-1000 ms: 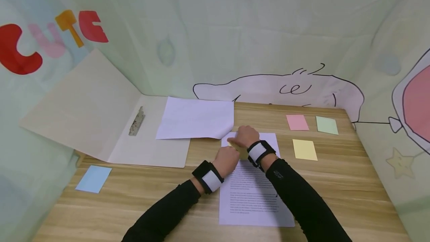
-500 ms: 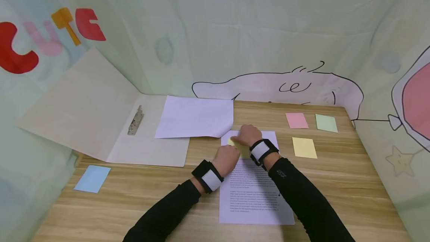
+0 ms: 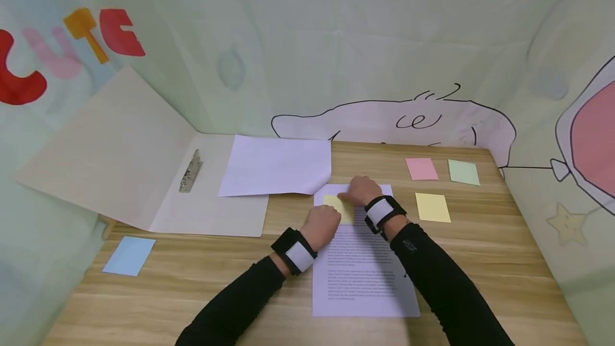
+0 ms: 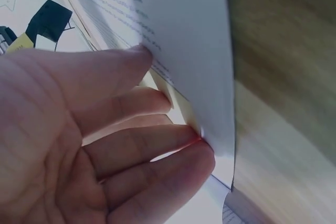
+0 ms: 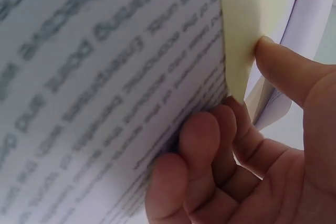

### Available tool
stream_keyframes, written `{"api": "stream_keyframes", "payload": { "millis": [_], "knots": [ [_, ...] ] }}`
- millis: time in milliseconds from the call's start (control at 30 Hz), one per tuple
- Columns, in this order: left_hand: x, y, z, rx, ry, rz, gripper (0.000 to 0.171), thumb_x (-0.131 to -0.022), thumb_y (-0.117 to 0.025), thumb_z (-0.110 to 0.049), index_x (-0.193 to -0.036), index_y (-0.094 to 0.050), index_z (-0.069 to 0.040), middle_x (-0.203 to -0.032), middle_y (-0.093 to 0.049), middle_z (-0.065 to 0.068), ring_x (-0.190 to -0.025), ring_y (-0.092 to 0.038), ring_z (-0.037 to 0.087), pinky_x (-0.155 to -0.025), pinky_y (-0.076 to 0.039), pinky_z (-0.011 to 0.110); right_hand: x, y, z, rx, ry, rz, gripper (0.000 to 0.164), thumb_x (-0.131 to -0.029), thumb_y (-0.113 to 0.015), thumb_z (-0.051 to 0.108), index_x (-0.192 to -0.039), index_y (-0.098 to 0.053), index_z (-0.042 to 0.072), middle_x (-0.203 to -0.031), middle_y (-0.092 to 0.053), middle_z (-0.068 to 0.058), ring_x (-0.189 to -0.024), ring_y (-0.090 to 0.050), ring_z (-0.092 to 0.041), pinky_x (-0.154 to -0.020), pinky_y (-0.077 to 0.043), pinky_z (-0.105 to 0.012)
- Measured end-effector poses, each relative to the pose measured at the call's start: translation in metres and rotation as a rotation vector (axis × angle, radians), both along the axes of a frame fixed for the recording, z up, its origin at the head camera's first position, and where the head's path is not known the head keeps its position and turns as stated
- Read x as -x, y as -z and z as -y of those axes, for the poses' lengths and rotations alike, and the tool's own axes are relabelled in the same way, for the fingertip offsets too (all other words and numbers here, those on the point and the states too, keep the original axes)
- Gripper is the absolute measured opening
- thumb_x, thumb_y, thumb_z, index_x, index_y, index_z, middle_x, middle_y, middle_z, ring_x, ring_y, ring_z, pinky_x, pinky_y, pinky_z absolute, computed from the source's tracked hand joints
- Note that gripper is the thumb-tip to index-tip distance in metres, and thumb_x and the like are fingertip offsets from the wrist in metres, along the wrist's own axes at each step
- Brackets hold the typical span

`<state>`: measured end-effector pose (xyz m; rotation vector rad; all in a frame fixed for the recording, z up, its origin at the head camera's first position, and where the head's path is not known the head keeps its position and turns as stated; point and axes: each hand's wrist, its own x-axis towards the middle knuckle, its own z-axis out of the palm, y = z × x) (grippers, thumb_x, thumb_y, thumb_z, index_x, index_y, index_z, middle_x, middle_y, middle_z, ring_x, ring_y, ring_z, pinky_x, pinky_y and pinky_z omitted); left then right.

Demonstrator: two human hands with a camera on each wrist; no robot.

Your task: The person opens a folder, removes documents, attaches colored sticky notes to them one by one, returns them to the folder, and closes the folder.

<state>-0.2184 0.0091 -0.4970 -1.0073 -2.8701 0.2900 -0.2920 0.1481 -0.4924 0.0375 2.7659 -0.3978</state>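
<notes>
A yellow sticky note (image 3: pixel 342 211) lies on the upper left part of a printed sheet (image 3: pixel 362 271). My right hand (image 3: pixel 361 192) is at the note's right side. In the right wrist view its thumb (image 5: pixel 286 69) presses on the note, while the other fingertips rest on the printed text. At the note's lower left is my left hand (image 3: pixel 321 227). Its fingers (image 4: pixel 152 145) are slightly bent in the left wrist view, with fingertips touching the sheet and note near the sheet's edge. Neither hand grips anything.
Behind on the left stands an opened folder (image 3: pixel 216 215) with a metal clip (image 3: pixel 190 171). A blank white sheet (image 3: pixel 276 164) overlaps it. Pink (image 3: pixel 422 168), green (image 3: pixel 463 172) and another yellow note (image 3: pixel 433 207) lie at right, a blue note (image 3: pixel 128 256) at left.
My right hand has shifted slightly right along the yellow note, uncovering more of it. The left hand stays almost in place beside the note. The head view has tilted slightly.
</notes>
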Motion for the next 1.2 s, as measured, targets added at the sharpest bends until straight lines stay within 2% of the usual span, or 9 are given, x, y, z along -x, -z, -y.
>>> {"api": "stream_keyframes", "payload": {
  "millis": [133,200,367,500,700,967,1133,1200],
  "knots": [
    [0.0,-0.002,0.0,0.008,-0.007,0.028,0.015,-0.088,-0.062,-0.014,-0.075,-0.07,-0.013,-0.067,-0.061,0.002,-0.064,-0.061,0.016,-0.05,-0.05,0.03,-0.002,-0.002,-0.005,0.015,-0.005,0.01,0.052,-0.083,-0.067,0.045,-0.053,-0.039,0.013,-0.053,-0.036,0.002,-0.048,-0.037,-0.013,-0.043,-0.028,-0.026],
    [0.0,-0.002,0.001,0.002,-0.015,0.046,0.016,-0.088,-0.065,-0.022,-0.076,-0.07,-0.013,-0.068,-0.062,0.002,-0.065,-0.062,0.016,-0.051,-0.05,0.031,-0.002,-0.001,-0.008,0.02,-0.014,0.006,0.052,-0.083,-0.067,0.044,-0.053,-0.039,0.013,-0.053,-0.035,0.002,-0.048,-0.036,-0.013,-0.044,-0.027,-0.026],
    [-0.003,-0.004,0.002,-0.007,-0.038,0.08,0.041,-0.081,-0.068,-0.053,-0.079,-0.071,-0.012,-0.069,-0.061,0.001,-0.067,-0.061,0.017,-0.053,-0.049,0.031,-0.004,-0.002,-0.017,0.029,-0.043,-0.01,0.053,-0.085,-0.065,0.042,-0.051,-0.038,0.013,-0.05,-0.034,0.003,-0.046,-0.034,-0.012,-0.044,-0.028,-0.026],
    [-0.005,-0.004,0.003,0.005,-0.03,0.049,0.05,-0.076,-0.067,-0.061,-0.08,-0.072,-0.012,-0.069,-0.06,0.001,-0.065,-0.06,0.016,-0.051,-0.047,0.03,-0.004,-0.001,-0.022,0.043,-0.065,-0.01,0.052,-0.088,-0.063,0.039,-0.049,-0.04,0.013,-0.048,-0.034,0.004,-0.045,-0.033,-0.012,-0.045,-0.028,-0.025],
    [-0.003,0.0,0.007,0.002,-0.028,0.017,0.051,-0.071,-0.071,-0.062,-0.082,-0.071,-0.012,-0.07,-0.06,0.003,-0.065,-0.061,0.017,-0.05,-0.047,0.03,-0.003,0.002,-0.024,0.078,-0.079,0.009,0.05,-0.089,-0.061,0.036,-0.05,-0.041,0.012,-0.049,-0.034,0.003,-0.048,-0.034,-0.013,-0.047,-0.029,-0.025],
    [0.0,0.001,0.011,-0.016,-0.022,0.067,0.049,-0.073,-0.071,-0.059,-0.084,-0.07,-0.011,-0.071,-0.06,0.004,-0.066,-0.06,0.018,-0.05,-0.046,0.031,-0.002,0.005,-0.028,0.108,-0.138,0.023,0.04,-0.092,-0.058,0.029,-0.057,-0.051,0.01,-0.055,-0.041,0.002,-0.053,-0.039,-0.014,-0.051,-0.031,-0.026],
    [0.002,0.0,0.023,-0.12,0.01,0.202,0.035,-0.084,-0.067,-0.044,-0.088,-0.069,-0.009,-0.08,-0.061,0.006,-0.073,-0.06,0.02,-0.057,-0.048,0.034,-0.004,0.005,-0.035,0.164,-0.164,-0.018,0.033,-0.091,-0.058,0.025,-0.063,-0.054,0.009,-0.058,-0.044,0.001,-0.055,-0.042,-0.014,-0.052,-0.032,-0.026],
    [0.002,-0.003,0.034,-0.173,0.012,0.291,0.028,-0.089,-0.063,-0.037,-0.085,-0.066,-0.009,-0.083,-0.061,0.006,-0.077,-0.06,0.021,-0.06,-0.047,0.034,-0.006,0.005,-0.037,0.182,-0.163,-0.037,0.031,-0.092,-0.058,0.024,-0.065,-0.055,0.008,-0.059,-0.045,0.001,-0.055,-0.043,-0.014,-0.052,-0.032,-0.026]
  ]
}}
